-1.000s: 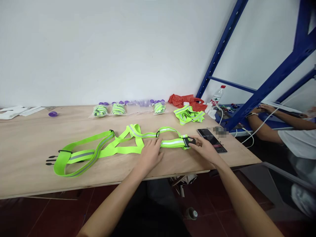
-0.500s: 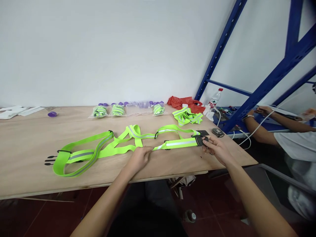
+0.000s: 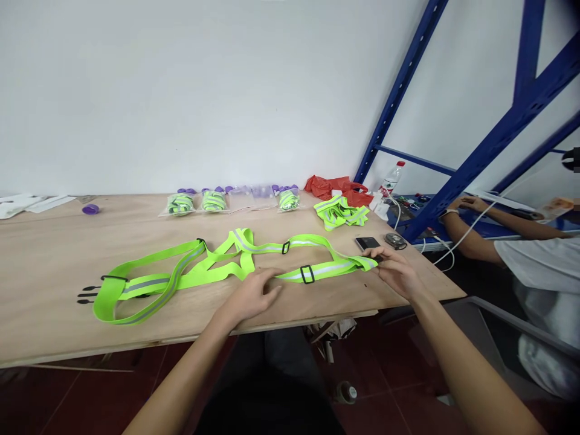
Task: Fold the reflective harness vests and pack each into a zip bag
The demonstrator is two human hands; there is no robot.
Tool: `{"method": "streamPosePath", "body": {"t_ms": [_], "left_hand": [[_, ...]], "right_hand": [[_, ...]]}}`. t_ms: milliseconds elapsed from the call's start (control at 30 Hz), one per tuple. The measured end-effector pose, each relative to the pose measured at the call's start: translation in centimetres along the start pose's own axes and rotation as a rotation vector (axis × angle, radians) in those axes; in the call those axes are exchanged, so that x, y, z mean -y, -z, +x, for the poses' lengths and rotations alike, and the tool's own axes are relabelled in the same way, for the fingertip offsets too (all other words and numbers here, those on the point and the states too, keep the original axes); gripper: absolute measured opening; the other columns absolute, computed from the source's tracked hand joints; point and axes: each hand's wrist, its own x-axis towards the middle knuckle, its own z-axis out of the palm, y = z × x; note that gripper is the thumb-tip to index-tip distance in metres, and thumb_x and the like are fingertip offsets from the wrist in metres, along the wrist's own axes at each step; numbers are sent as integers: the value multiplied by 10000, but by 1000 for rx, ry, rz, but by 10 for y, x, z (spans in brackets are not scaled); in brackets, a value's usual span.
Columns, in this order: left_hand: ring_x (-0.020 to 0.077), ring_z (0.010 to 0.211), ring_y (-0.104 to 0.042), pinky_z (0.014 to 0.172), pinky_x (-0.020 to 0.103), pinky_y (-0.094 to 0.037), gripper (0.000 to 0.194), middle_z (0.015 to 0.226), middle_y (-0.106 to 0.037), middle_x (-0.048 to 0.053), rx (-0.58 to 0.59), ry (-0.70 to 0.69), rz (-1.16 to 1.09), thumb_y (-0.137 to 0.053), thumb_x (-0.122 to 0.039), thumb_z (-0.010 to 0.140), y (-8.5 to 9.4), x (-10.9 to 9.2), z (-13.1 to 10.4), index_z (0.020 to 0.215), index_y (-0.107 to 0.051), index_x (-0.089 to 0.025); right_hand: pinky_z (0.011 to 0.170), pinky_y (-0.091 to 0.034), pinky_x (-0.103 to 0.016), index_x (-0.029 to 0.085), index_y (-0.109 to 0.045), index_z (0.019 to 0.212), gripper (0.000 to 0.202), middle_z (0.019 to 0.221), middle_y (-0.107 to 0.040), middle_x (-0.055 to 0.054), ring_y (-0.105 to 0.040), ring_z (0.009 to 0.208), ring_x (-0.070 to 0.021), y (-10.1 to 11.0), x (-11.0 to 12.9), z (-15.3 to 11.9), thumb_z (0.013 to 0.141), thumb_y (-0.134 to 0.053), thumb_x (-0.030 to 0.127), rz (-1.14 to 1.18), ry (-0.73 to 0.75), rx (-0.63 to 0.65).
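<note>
A neon-green reflective vest [image 3: 167,289] of elastic straps with silvery stripes lies spread along the table, with black buckle prongs at its left end. My right hand [image 3: 396,270] pinches the strap at the vest's right end; the end itself is hidden by the fingers. At the vest's middle, my left hand [image 3: 254,295] rests on the lower strap, fingers stretched out and thumb apart. Between the hands, a black slider buckle [image 3: 307,274] lies on the lower strap. Another slider [image 3: 285,248] sits on the upper strap.
Bagged green vests [image 3: 180,204] line the wall side. A loose green vest [image 3: 341,212], red plastic bag [image 3: 335,186], phone [image 3: 366,243] and round dark object [image 3: 396,241] are at right. Beyond a blue rack post [image 3: 471,145], another person's hands [image 3: 469,203] are at work.
My right hand has turned the strap end over, so the black buckle there is hidden and the lower slider shows flat. My left hand's fingers have loosened, thumb spreading.
</note>
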Motion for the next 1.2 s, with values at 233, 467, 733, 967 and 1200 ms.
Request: {"method": "streamPosePath", "body": {"t_ms": [233,467,733,967,1200], "left_hand": [[363,1451,-373,1195,673,-90,536,1505,-511,116,126,10,66,-587,-392,950,-17,-9,3,1460,-475,-272],[353,1524,-210,1199,649,34,559,1614,-356,94,225,-41,122,-571,-506,949,-17,-1,-8,1469,-489,-317],[386,1537,-107,1170,687,54,692,1652,-250,99,273,-29,144,-533,-670,909,-16,-5,-9,1516,-419,-358],[427,1528,-99,1159,701,60,735,1646,-273,104,260,-67,124,-564,-719,861,-17,-2,-11,1498,-449,-371],[472,1502,-173,1143,734,17,681,1632,-309,115,277,-99,133,-584,-702,858,-11,-7,-11,1447,-528,-363]], "right_hand": [[932,-522,-448,230,-661,990,321,1084,-688,-85,-648,1058,-297,-9,-9,2,778,-691,470,-230,47,-14],[907,-550,-448,227,-605,1160,483,1250,-643,-135,-644,1125,-308,-21,-23,4,819,-640,567,-594,180,-184],[816,-529,-387,255,-603,1263,416,1219,-705,-93,-664,1095,-317,-54,-15,-8,848,-570,275,-1272,159,-83],[803,-494,-373,224,-689,1066,359,1063,-705,-89,-653,891,-271,-45,-14,0,728,-566,222,-835,148,-298],[596,-531,-330,236,-596,913,231,806,-715,-41,-659,719,-240,-40,-11,4,724,-547,360,-332,-1,-430]]}}
